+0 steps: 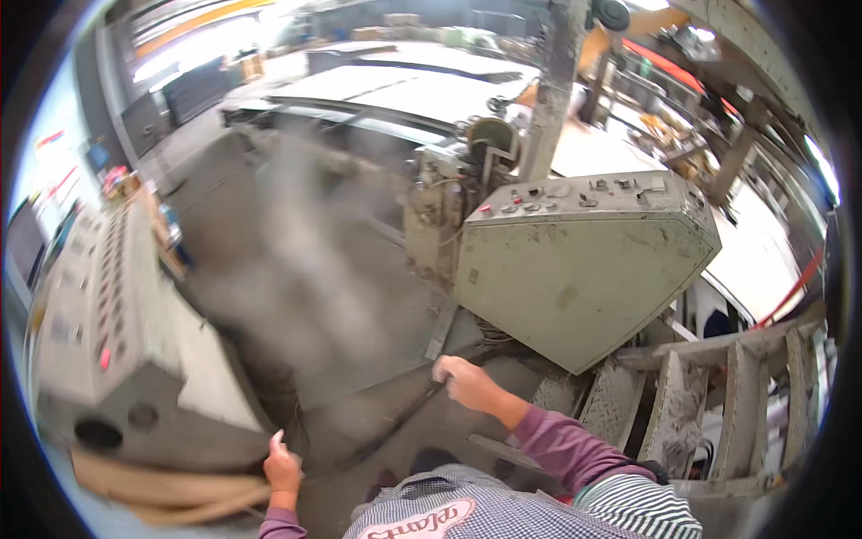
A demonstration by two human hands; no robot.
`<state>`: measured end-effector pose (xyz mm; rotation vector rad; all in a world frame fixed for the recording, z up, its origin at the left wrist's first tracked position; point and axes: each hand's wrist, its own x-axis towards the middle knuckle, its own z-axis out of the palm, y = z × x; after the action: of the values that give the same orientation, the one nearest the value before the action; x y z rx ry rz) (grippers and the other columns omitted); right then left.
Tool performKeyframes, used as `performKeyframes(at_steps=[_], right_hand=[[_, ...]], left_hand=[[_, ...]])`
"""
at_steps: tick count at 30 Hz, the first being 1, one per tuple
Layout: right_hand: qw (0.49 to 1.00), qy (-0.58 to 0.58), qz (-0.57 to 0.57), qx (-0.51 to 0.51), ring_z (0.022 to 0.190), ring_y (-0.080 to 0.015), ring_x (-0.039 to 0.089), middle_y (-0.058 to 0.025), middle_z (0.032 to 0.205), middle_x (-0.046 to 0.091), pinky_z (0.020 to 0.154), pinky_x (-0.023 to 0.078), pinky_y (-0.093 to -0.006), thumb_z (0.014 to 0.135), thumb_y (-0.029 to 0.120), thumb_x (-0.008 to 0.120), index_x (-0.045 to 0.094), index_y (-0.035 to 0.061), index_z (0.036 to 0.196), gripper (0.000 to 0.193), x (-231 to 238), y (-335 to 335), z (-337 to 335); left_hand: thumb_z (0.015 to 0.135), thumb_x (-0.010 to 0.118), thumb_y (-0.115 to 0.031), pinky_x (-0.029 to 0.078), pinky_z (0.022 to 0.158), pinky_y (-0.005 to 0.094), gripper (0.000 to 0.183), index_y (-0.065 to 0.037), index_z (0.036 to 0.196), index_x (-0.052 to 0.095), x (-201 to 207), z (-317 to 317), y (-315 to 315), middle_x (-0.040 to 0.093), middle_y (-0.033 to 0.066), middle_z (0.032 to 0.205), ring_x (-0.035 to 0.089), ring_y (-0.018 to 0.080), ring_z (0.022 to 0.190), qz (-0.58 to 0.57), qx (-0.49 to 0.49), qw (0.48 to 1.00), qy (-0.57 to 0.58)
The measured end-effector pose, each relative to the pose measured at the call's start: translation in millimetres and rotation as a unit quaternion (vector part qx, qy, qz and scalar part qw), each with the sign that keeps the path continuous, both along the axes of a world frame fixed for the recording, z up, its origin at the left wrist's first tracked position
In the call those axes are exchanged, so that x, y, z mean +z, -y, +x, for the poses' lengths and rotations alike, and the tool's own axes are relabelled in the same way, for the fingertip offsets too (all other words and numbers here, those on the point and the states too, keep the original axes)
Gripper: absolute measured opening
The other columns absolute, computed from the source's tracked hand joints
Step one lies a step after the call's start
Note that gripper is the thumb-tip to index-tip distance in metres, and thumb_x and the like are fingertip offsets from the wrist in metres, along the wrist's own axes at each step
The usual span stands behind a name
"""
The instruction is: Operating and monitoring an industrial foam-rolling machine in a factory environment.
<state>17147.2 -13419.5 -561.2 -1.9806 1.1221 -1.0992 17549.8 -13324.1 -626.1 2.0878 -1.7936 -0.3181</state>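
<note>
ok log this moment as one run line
left hand: near push-button console, contact unclear, no held object visible | right hand: near grey-green control cabinet, no held object visible | right side: metal steps

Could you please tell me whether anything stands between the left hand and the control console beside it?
Nothing visible stands between the left hand and the control console; the hand appears close to its lower right edge, though contact is unclear.
</note>
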Motion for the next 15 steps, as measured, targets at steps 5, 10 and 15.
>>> performKeyframes(at_steps=[5,10,15], right_hand=[[0.933,-0.252,0.118,-0.229,0.071,-0.0301,0.055,-0.011,0.077,0.056,0.062,0.044,-0.0385,0.072,0.012,0.057,0.051,0.0055,0.082,0.014,37,53,-83],[0.894,-0.175,-0.079,-0.405,0.064,-0.0303,0.054,-0.0126,0.064,0.053,0.057,0.044,-0.0389,0.074,0.017,0.055,0.05,0.0059,0.07,0.013,28,224,-91],[0.82,-0.364,0.079,-0.434,0.07,-0.0324,0.053,-0.0139,0.073,0.054,0.06,0.043,-0.0407,0.074,0.007,0.048,0.049,0.0057,0.076,0.003,79,308,-121]], left_hand=[[0.077,0.051,-0.008,0.026,0.1,0.0358,0.05,-0.003,0.125,0.036,105,-76,291,0.035,0.0202,0.128,0.033,0.031,0.119,-0.011,-0.252,0.966,-0.058],[0.079,0.053,-0.008,0.037,0.09,0.0357,0.039,-0.001,0.116,0.046,151,-131,532,0.05,0.0167,0.115,0.048,0.0307,0.106,-0.041,-0.267,0.935,-0.23],[0.079,0.05,-0.009,0.044,0.08,0.0345,0.03,0.001,0.107,0.052,43,35,639,0.056,0.0197,0.098,0.055,0.0331,0.089,0.253,-0.228,0.928,0.15]])
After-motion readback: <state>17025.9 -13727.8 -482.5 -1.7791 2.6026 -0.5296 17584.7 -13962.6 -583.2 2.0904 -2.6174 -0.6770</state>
